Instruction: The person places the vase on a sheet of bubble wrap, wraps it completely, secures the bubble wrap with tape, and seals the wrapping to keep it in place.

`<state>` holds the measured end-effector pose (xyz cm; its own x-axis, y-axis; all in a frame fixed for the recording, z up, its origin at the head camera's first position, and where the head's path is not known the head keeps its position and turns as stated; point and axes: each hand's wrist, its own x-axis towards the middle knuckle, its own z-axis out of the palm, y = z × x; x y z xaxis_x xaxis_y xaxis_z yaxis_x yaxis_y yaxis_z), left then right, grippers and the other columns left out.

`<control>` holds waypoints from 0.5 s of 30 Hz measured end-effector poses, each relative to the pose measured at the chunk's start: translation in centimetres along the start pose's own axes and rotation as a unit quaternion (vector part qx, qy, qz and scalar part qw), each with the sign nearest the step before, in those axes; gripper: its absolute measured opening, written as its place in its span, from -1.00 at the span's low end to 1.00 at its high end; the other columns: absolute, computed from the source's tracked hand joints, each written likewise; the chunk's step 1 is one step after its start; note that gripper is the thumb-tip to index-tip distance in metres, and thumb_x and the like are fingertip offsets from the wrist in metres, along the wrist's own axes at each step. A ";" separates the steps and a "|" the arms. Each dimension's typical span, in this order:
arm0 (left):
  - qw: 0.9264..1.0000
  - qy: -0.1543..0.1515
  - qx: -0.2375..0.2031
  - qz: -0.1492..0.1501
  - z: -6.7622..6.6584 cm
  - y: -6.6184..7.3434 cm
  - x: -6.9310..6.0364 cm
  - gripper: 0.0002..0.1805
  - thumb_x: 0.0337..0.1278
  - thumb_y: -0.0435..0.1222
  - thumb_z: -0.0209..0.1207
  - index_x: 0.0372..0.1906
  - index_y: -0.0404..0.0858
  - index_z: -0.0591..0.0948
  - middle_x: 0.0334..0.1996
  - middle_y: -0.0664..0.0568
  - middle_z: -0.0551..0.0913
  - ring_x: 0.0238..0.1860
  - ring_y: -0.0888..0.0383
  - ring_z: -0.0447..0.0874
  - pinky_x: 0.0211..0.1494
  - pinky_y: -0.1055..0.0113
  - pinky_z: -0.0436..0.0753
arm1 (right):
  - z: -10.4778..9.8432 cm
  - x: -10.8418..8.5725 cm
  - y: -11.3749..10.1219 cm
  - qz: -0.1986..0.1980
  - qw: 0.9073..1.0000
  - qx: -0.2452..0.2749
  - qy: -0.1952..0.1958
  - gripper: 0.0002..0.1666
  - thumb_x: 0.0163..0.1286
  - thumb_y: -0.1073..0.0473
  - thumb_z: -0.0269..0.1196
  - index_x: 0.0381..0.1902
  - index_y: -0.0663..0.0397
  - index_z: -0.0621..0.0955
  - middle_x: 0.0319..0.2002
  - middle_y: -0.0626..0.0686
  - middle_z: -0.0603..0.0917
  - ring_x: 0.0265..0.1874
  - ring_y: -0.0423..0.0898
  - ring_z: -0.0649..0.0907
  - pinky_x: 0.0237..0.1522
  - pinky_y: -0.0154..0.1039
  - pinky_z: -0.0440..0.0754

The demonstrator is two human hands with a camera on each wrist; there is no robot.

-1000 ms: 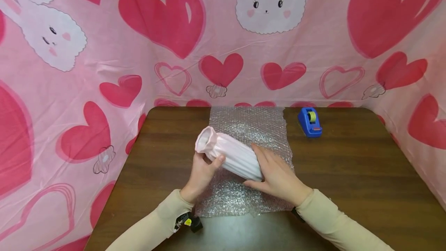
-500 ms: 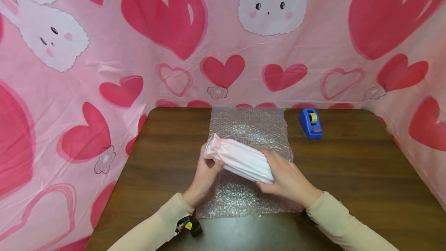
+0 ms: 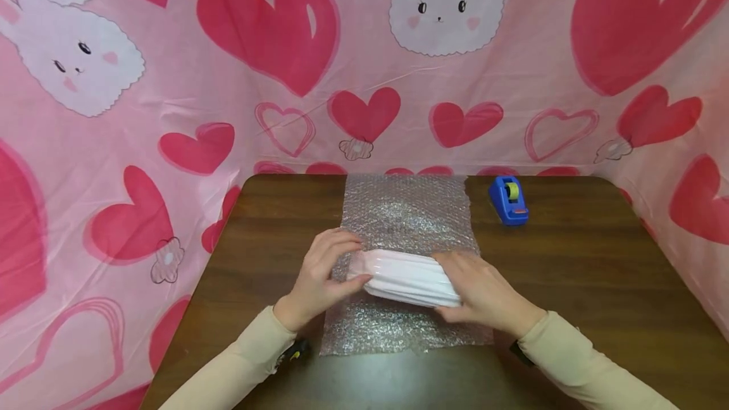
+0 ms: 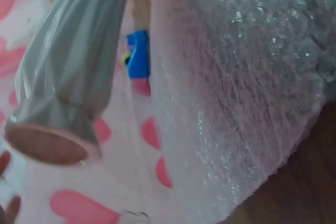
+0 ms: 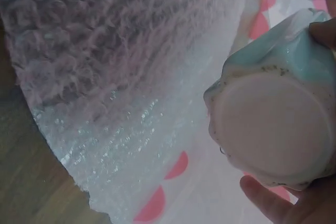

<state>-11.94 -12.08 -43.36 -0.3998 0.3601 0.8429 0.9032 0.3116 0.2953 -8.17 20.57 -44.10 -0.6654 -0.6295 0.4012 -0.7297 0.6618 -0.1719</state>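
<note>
A white ribbed vase (image 3: 410,278) with a pale pink neck lies nearly level just over a sheet of bubble wrap (image 3: 407,211). My right hand (image 3: 486,290) grips it at the base end; the flat round bottom (image 5: 273,124) shows in the right wrist view. Around the neck end is my left hand (image 3: 319,277), fingers spread and loosened. In the left wrist view the vase mouth (image 4: 47,145) faces the camera, and the left fingertips (image 4: 11,208) stand apart from it. Whether the left thumb touches the neck is hard to tell.
A blue tape dispenser (image 3: 509,201) with yellow tape stands at the back right of the brown wooden table (image 3: 575,283). Behind and at the sides hangs a pink cloth (image 3: 370,68) with hearts and rabbits. The bubble wrap reaches the table's back edge.
The vase has moved right and down toward the bubble wrap, turning more level, its mouth now facing away from the head camera. The left hand has loosened from the neck; the right keeps its grip.
</note>
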 end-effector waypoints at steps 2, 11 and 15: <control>0.997 -0.050 0.063 0.017 0.2 0.5 0.2 -0.45 0.14 0.06 0.45 0.00 -0.29 0.69 0.01 -0.07 0.71 0.08 -0.02 0.66 0.34 -0.06 0.46 | 0.3 0.0 -0.1 -0.012 1.000 -0.009 -0.009 0.01 -0.06 -0.17 0.56 0.28 0.20 0.48 0.06 0.07 0.68 0.01 0.02 0.68 0.16 0.16 0.61; 0.933 -0.301 0.195 -0.029 2.6 2.9 -2.3 -0.13 0.03 0.32 0.39 0.35 -0.10 0.52 0.24 -0.01 0.60 0.25 0.03 0.57 0.33 -0.12 0.46 | 1.9 -1.1 -0.4 -0.024 0.999 -0.027 -0.034 0.03 -0.07 -0.21 0.58 0.26 0.23 0.50 0.06 0.08 0.67 0.02 0.02 0.68 0.18 0.20 0.56; 0.906 -0.350 0.234 -0.043 3.3 3.6 -3.4 0.05 -0.03 0.43 0.32 0.47 -0.10 0.42 0.30 -0.02 0.55 0.29 0.02 0.52 0.33 -0.12 0.43 | 2.6 -1.6 -0.6 -0.033 0.999 -0.030 -0.029 0.02 -0.08 -0.22 0.56 0.24 0.25 0.52 0.03 0.07 0.67 0.00 0.01 0.67 0.16 0.20 0.55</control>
<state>-7.79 -9.28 -46.63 -0.6142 0.7355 0.2860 0.7644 0.6445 -0.0161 -7.11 20.14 -46.99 -0.6252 -0.6940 0.3571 -0.7628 0.6401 -0.0915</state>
